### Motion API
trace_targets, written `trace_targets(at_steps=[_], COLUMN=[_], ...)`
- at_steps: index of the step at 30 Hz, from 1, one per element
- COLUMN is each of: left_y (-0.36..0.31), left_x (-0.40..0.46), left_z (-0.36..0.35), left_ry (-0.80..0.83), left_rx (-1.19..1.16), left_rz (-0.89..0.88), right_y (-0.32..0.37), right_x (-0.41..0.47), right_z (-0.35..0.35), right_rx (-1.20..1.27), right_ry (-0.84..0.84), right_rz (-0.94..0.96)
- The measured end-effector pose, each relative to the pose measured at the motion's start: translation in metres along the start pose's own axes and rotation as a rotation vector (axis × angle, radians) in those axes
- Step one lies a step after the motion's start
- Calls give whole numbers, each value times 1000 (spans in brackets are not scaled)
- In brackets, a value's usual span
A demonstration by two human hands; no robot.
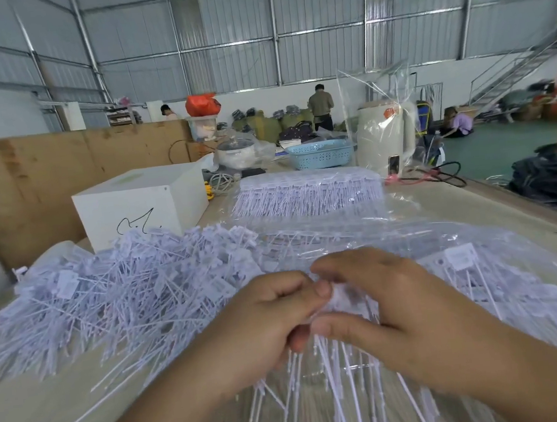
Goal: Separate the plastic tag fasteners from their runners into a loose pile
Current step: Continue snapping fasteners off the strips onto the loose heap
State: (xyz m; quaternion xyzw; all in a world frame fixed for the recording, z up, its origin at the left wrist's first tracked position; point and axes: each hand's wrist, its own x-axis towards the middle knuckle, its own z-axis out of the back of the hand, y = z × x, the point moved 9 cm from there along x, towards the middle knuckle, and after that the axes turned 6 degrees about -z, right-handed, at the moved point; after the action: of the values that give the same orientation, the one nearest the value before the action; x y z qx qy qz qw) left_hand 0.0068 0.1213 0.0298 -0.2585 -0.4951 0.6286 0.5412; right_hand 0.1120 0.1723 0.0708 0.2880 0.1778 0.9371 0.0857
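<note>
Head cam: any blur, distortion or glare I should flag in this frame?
Head view: strong wide-angle bending, the wall beams and table edge curve; motion blur smears the fastener bunch between the left hand and right hand, and the tails below; frame edges are soft, the orange shape at far right is unreadable; mild sheen on the clear plastic sheet; lighting is flat, with no hard shadows.

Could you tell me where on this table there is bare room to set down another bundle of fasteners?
Bare tabletop shows at the near left, between the loose pile of white plastic fasteners and the left hand. The middle and right are crowded: the right hand, clear plastic bags and the stacked unseparated fasteners beside the white box.
</note>
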Motion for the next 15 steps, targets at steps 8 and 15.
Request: trace_targets(at_steps=[8, 15], left_y=[8, 4], left_x=[-1, -1], left_z=[4, 2], left_ry=[32, -22], left_rx=[46, -4], left_rz=[44, 26], right_y=[4, 1], right_x=[0, 1], right_z=[-6, -2], right_rx=[-165, -29], right_ry=[65, 16], right_rz=[80, 19])
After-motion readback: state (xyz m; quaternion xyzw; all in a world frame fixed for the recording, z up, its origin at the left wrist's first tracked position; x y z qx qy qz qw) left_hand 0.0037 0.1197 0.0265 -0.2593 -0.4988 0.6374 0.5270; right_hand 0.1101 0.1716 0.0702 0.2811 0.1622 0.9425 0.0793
